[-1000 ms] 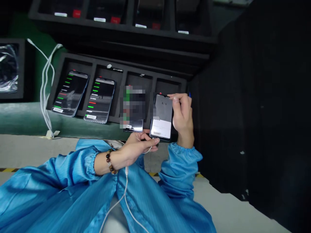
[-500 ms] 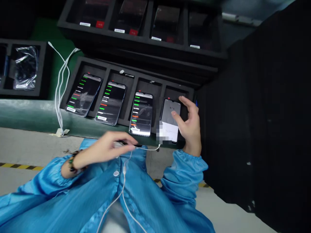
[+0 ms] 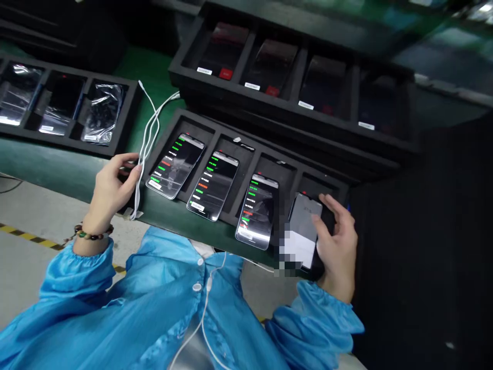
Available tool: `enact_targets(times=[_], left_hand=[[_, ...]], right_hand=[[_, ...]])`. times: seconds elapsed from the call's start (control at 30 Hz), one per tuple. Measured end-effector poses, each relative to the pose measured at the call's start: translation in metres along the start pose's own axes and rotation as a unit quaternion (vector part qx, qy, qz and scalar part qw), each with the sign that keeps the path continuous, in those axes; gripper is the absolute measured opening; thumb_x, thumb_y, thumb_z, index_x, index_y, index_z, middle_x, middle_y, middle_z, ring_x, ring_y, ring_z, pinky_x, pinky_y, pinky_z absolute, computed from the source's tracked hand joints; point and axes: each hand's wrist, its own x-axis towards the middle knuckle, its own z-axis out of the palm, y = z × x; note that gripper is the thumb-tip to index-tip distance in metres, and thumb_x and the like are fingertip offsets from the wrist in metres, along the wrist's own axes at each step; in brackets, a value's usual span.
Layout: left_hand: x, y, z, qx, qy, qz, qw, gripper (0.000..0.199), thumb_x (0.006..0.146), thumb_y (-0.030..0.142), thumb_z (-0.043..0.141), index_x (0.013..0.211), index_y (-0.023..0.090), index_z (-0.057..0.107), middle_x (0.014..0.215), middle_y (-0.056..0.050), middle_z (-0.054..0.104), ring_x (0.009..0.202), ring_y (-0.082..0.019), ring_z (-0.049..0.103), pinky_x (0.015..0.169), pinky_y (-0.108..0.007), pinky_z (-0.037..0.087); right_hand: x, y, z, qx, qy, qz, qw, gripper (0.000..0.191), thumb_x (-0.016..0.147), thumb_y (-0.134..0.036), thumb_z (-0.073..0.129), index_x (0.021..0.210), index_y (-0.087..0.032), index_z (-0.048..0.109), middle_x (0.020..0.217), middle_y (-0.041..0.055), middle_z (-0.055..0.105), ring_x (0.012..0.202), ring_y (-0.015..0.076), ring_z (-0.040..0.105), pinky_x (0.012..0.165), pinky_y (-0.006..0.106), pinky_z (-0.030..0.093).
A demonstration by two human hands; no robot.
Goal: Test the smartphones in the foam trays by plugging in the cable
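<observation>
My left hand (image 3: pixel 111 187) is at the bundle of white cables (image 3: pixel 148 139). Its thumb and fingers are curved with a gap between them, the tips at the cables; a firm grip does not show. My right hand (image 3: pixel 339 231) lies over the right end of the black foam tray (image 3: pixel 181 121), fingers apart, thumb at the edge of a smartphone (image 3: pixel 302 246) with a grey and white screen. A white earphone cord (image 3: pixel 262 265) leads to this phone's lower end, which is pixelated. To its left, three smartphones with lists on their screens, one of them (image 3: pixel 257 210), rest tilted in the tray.
Behind stands a raised black tray (image 3: pixel 177 67) with several dark phones in its slots. Another foam tray (image 3: pixel 127 113) on the left holds film-wrapped phones. The green table's front edge (image 3: pixel 77 167) runs close to my body. A dark curtain-like surface (image 3: pixel 419 257) borders the right side.
My left hand has moved left from the earphone cord to the white cables. My right hand stays at the rightmost phone. The view has shifted left, showing more of the left tray.
</observation>
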Motion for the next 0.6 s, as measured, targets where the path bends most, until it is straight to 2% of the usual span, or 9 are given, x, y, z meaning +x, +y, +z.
enact_targets(times=[0.07, 0.13, 0.2, 0.27, 0.37, 0.43, 0.5, 0.6], left_hand=[[0.008, 0.004, 0.003, -0.032, -0.021, -0.015, 0.999, 0.038, 0.103, 0.032, 0.076, 0.137, 0.013, 0.076, 0.109, -0.002, 0.078, 0.090, -0.014, 0.067, 0.087, -0.025, 0.052], [0.020, 0.007, 0.005, -0.092, -0.039, -0.015, 0.995, 0.038, 0.101, 0.030, 0.078, 0.135, 0.013, 0.076, 0.114, -0.003, 0.080, 0.094, -0.014, 0.069, 0.088, -0.025, 0.053], [0.033, 0.009, 0.008, -0.161, -0.066, -0.025, 0.984, 0.038, 0.098, 0.030, 0.081, 0.133, 0.013, 0.076, 0.117, -0.004, 0.082, 0.099, -0.016, 0.072, 0.091, -0.026, 0.055], [0.046, 0.010, 0.013, -0.205, -0.083, -0.041, 0.974, 0.038, 0.095, 0.030, 0.085, 0.128, 0.012, 0.078, 0.108, -0.003, 0.083, 0.095, -0.015, 0.073, 0.089, -0.026, 0.056], [0.057, 0.017, 0.022, -0.190, -0.056, -0.050, 0.979, 0.033, 0.092, 0.027, 0.086, 0.122, 0.013, 0.082, 0.094, 0.000, 0.081, 0.081, -0.011, 0.068, 0.077, -0.022, 0.051], [0.059, 0.024, 0.027, -0.148, -0.019, -0.041, 0.988, 0.028, 0.097, 0.029, 0.081, 0.120, 0.015, 0.083, 0.091, 0.002, 0.081, 0.076, -0.009, 0.064, 0.072, -0.020, 0.047], [0.057, 0.030, 0.030, -0.117, 0.002, -0.029, 0.993, 0.028, 0.100, 0.037, 0.077, 0.121, 0.020, 0.085, 0.096, 0.004, 0.083, 0.078, -0.008, 0.063, 0.073, -0.020, 0.046], [0.055, 0.028, 0.032, -0.110, -0.009, -0.011, 0.994, 0.036, 0.096, 0.050, 0.081, 0.127, 0.031, 0.084, 0.107, 0.010, 0.084, 0.090, -0.010, 0.065, 0.084, -0.024, 0.050]], right_hand=[[0.000, -0.001, 0.000, 0.014, 0.004, 0.028, 0.999, 0.051, 0.099, -0.054, 0.074, 0.147, -0.037, 0.072, 0.153, 0.0077, 0.072, 0.154, 0.0390, 0.060, 0.132, 0.074, 0.041], [-0.001, -0.002, 0.001, 0.031, 0.009, 0.046, 0.998, 0.051, 0.100, -0.054, 0.072, 0.148, -0.036, 0.072, 0.155, 0.0089, 0.071, 0.153, 0.0388, 0.061, 0.132, 0.073, 0.042], [-0.001, -0.004, 0.003, 0.030, 0.010, 0.044, 0.999, 0.054, 0.098, -0.052, 0.077, 0.149, -0.034, 0.071, 0.154, 0.0102, 0.071, 0.152, 0.0384, 0.062, 0.133, 0.071, 0.041], [-0.001, -0.006, 0.003, 0.017, 0.013, 0.027, 0.999, 0.060, 0.093, -0.049, 0.084, 0.148, -0.031, 0.071, 0.152, 0.0112, 0.072, 0.151, 0.0381, 0.063, 0.135, 0.070, 0.040], [-0.001, -0.007, 0.001, -0.002, 0.005, 0.006, 1.000, 0.063, 0.091, -0.047, 0.087, 0.149, -0.031, 0.070, 0.154, 0.0109, 0.071, 0.151, 0.0368, 0.063, 0.135, 0.067, 0.041], [-0.001, -0.007, -0.001, -0.013, -0.008, 0.003, 1.000, 0.057, 0.096, -0.045, 0.083, 0.150, -0.032, 0.070, 0.156, 0.0093, 0.070, 0.153, 0.0347, 0.060, 0.135, 0.065, 0.040], [0.000, -0.006, -0.004, -0.015, -0.016, 0.007, 1.000, 0.051, 0.102, -0.044, 0.076, 0.151, -0.033, 0.068, 0.159, 0.0075, 0.069, 0.155, 0.0323, 0.058, 0.136, 0.064, 0.040], [-0.001, -0.006, -0.006, 0.004, -0.017, 0.018, 1.000, 0.046, 0.110, -0.046, 0.064, 0.154, -0.034, 0.065, 0.161, 0.0065, 0.067, 0.156, 0.0304, 0.058, 0.133, 0.064, 0.043]])
